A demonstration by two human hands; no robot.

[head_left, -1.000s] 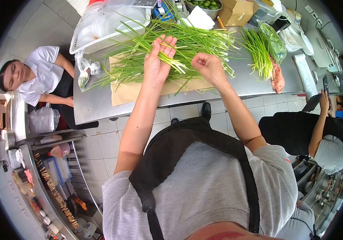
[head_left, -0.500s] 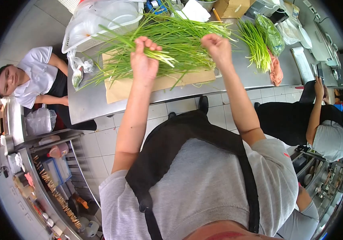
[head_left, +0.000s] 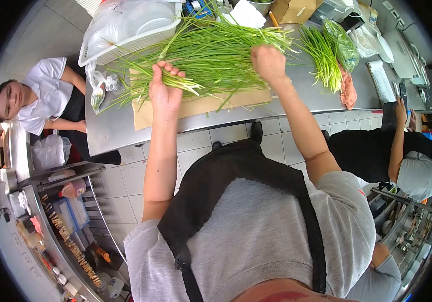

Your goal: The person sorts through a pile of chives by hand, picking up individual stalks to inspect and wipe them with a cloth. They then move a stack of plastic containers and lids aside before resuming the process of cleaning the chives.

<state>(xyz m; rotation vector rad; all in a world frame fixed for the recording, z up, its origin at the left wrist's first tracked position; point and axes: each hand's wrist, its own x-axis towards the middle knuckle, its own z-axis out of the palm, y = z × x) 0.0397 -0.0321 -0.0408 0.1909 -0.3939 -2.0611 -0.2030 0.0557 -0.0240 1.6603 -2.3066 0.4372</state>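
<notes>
Long green stalks with pale ends [head_left: 211, 55] are heaped across brown paper [head_left: 195, 111] on the metal table [head_left: 112, 128]. My left hand [head_left: 166, 90] is closed around a small bunch of green stalks [head_left: 188, 84], its pale ends pointing right. At the right part of the heap, my right hand [head_left: 270, 63] is closed over the stalks, its fingertips turned away, so what it grips, if anything, is hidden.
A white basket with clear plastic [head_left: 130, 48] stands back left, beside a knotted plastic bag [head_left: 96, 90]. Rightward lie another green bunch [head_left: 321, 60], a bagged green vegetable [head_left: 344, 45] and an orange cloth [head_left: 347, 90]. People stand at left [head_left: 50, 95] and right [head_left: 419, 168].
My left hand has moved left and slightly down with its bunch. My right hand has shifted a little left and down, its fingers now turned away over the heap.
</notes>
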